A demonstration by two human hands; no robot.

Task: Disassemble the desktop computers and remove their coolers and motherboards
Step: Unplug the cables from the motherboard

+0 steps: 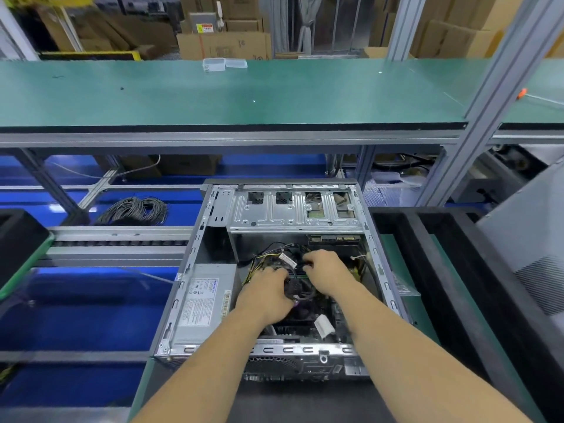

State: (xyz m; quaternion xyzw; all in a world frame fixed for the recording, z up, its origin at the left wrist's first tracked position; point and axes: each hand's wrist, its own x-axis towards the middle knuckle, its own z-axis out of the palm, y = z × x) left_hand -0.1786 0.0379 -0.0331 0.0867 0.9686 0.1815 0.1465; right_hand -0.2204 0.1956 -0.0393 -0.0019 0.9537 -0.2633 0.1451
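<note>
An open desktop computer case (195, 245) lies on its side in front of me, its inside facing up. A grey power supply (204, 306) fills its left side and a silver drive cage (293, 209) spans the far end. Both hands reach into the middle. My left hand (265, 296) grips a black bundle of cables (300, 290) over the motherboard (300, 329). My right hand (328, 271) curls its fingers on the black cables just beyond. The cooler is hidden under hands and wires. A white connector (324, 326) lies on the board.
A green shelf (232, 93) runs across above the case, with clear plastic boxes (224, 64) on it. A coil of grey wire (134, 210) lies at left on the blue floor level. Black foam frames (457, 254) stand at right, another (18, 239) at left.
</note>
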